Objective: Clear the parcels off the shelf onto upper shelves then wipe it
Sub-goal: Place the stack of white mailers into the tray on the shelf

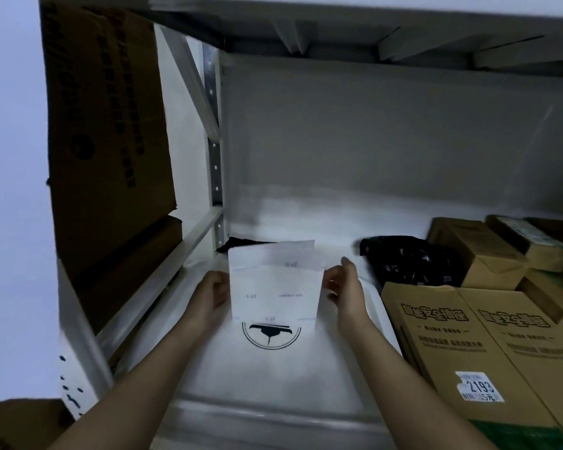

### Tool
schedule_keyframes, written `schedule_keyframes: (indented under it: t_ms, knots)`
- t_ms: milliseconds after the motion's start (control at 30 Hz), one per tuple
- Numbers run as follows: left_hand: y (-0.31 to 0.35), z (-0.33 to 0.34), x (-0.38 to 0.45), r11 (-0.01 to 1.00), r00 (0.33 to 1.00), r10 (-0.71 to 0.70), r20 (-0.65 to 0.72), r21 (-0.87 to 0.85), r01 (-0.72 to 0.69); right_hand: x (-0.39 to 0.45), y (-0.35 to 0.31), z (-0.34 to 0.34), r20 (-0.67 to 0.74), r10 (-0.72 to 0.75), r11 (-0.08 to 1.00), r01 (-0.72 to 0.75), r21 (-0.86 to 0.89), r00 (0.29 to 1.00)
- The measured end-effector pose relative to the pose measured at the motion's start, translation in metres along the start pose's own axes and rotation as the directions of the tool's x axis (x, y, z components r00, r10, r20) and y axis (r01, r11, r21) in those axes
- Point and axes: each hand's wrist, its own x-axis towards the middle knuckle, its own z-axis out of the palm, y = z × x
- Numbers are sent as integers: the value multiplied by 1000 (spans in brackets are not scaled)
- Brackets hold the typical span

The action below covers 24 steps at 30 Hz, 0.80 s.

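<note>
Clearing barely under way, by the look of it: parcels all along the shelf [273, 414], wiping not yet possible. Nearest, a big white bag [267, 362] with a round black logo, flat on the shelf's near left. Standing on it, a small stack of white mailers [275, 287], held upright between both hands. Left hand [213, 295] against the stack's left edge, fingers curled round it; right hand [343, 287] at the right edge, fingers fairly straight, touching or nearly so, grip unclear. Near right, a printed carton [468, 345] with a sticker. Farther right, a black bag [407, 261], then smaller boxes [478, 251]. Behind the mailers, a corner of another black parcel [241, 243]. Left of the frame, a tall box [108, 131] leaning outside it. Still to do: lifting everything up, then the wipe.
</note>
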Motion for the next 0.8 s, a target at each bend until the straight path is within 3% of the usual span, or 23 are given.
schedule_keyframes:
  t_ms: [67,167,267,333,467,567,600,667,800]
  knots:
    - [0,-1,-9,1000,1000,12,-3,27,-12,-8,-3,0,-22,-35,998,33,-59,999]
    - [5,1,-22,998,999,35,32,57,-37,-15,2,1,64,-61,977,72,-198,996]
    - [9,5,-31,957,984,85,154,263,-124,-21,12,-1,168,27,939,33,-342,985]
    - [5,8,-35,879,962,151,229,415,-237,-24,19,-1,210,73,917,17,-398,975]
    - [-18,15,-37,594,915,110,387,713,-373,-23,33,-1,205,79,908,15,-420,976]
    - [-40,24,-37,118,869,4,494,863,-491,-18,38,-2,210,13,842,102,-530,978]
    - [-46,27,-40,12,860,-38,508,861,-508,-17,40,-3,209,-20,797,142,-587,978]
    - [-54,34,-43,-94,864,-84,497,859,-503,-15,38,-4,182,-49,726,161,-669,982]
    - [-63,39,-44,-162,872,-70,484,857,-488,-14,35,-6,178,5,661,130,-739,984]
